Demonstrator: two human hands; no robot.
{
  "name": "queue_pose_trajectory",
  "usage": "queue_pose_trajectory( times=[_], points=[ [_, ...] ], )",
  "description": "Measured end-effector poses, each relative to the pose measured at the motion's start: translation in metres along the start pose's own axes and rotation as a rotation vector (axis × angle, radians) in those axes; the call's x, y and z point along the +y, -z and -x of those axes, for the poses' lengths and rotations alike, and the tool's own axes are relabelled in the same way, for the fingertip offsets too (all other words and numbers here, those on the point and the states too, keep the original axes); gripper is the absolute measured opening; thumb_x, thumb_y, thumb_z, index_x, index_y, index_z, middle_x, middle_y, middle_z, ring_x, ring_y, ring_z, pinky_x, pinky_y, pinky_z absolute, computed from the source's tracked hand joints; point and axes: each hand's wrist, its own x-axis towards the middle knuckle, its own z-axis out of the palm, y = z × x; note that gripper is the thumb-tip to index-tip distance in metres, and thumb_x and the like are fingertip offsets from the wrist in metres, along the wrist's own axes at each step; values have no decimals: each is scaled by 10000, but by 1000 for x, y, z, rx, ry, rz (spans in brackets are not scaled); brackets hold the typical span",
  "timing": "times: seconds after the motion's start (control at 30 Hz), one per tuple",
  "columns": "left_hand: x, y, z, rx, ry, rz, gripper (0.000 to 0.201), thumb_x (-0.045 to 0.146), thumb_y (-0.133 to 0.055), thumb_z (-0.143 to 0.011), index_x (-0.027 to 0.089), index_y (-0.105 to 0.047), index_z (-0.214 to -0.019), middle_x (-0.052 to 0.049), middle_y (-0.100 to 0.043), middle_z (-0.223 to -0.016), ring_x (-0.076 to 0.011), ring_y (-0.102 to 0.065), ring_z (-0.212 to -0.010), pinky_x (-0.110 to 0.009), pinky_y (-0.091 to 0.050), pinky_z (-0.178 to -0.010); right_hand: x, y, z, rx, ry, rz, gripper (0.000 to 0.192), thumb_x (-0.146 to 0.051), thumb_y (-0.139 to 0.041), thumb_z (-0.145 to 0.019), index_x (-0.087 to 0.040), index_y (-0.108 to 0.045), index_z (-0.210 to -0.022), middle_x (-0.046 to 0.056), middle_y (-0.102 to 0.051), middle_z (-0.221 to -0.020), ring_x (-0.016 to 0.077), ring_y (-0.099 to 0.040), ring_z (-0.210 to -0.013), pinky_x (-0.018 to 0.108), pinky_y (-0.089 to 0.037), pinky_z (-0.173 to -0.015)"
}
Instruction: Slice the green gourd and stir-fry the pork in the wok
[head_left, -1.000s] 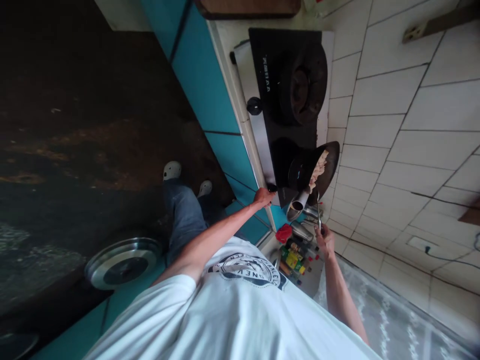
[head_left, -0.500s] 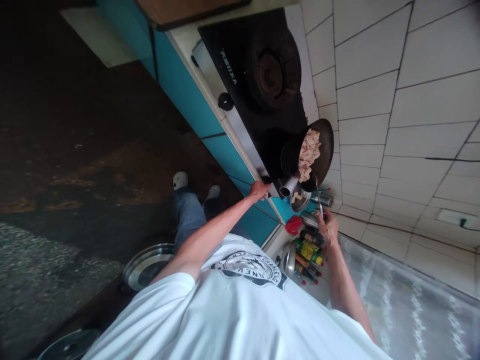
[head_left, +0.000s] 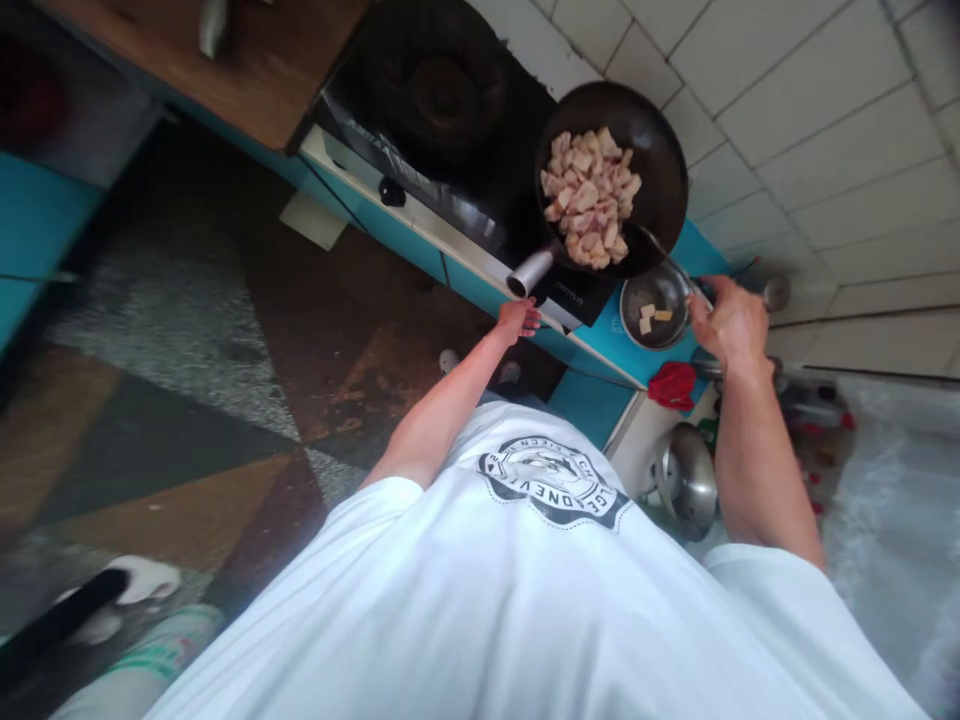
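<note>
A dark wok with a tubular handle rests at the right end of the black gas stove. Pale pink chunks of raw meat are heaped inside it. My right hand is closed round the handle of a spatula; its shaft slopes over the wok's rim, and its head is hard to make out. Just below the wok's handle, my left hand is at the stove's front panel, fingers curled at a knob that they mostly hide.
Beside the stove, a metal bowl holds a few pale pieces. Close by lie a red cloth and a steel pan. Another knob sits on the panel; a wooden board adjoins the stove's left. White tiles line the wall.
My view has turned and come nearer the stove, so more of the wok's inside shows. The left hand stays at the front panel; the right hand still holds the spatula, now farther right.
</note>
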Motion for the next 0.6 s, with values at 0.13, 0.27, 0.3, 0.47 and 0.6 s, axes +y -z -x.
queue_pose_trajectory(
  times=[0.13, 0.27, 0.3, 0.47, 0.6],
  points=[
    [-4, -2, -2, 30, -9, -38, 398, 518, -585, -1070, 133, -683, -1071, -121, -763, -973, -152, -712, -776, -270, -578, -740, 0, 0, -2, -44, -3, -4, 648, -470, -518, -1084, 91, -618, -1393, 374, -692, -1224, 328, -655, -1118, 456, -360, -871],
    [-6, -11, 1, 59, -6, -26, 377, 506, -596, -1064, 140, -685, -1043, -124, -769, -970, -145, -702, -781, -251, -570, -740, 0, 4, -2, -48, 34, -43, 684, -473, -475, -1104, 138, -601, -1384, 369, -681, -1234, 363, -655, -1174, 463, -381, -890],
    [-6, -13, 2, 67, -10, -24, 371, 503, -601, -1060, 143, -685, -1039, -124, -770, -967, -143, -700, -776, -251, -570, -736, 1, 6, -2, -45, 34, -54, 670, -467, -489, -1099, 128, -610, -1383, 359, -686, -1237, 367, -660, -1181, 451, -392, -897],
    [-4, -18, 5, 108, -22, -24, 366, 526, -633, -1034, 165, -677, -998, -103, -758, -904, -125, -680, -705, -233, -558, -694, 1, 16, 1, -63, 7, -12, 479, -388, -558, -1066, -161, -640, -1480, 250, -726, -1313, 360, -687, -1166, 431, -454, -931],
    [-3, -19, 6, 123, -30, -9, 333, 495, -661, -1019, 164, -679, -981, -86, -752, -872, -112, -668, -655, -229, -556, -670, 1, 20, -1, -83, 5, -4, 478, -389, -539, -1058, -211, -628, -1492, 236, -720, -1342, 371, -682, -1180, 442, -462, -940]
  ],
)
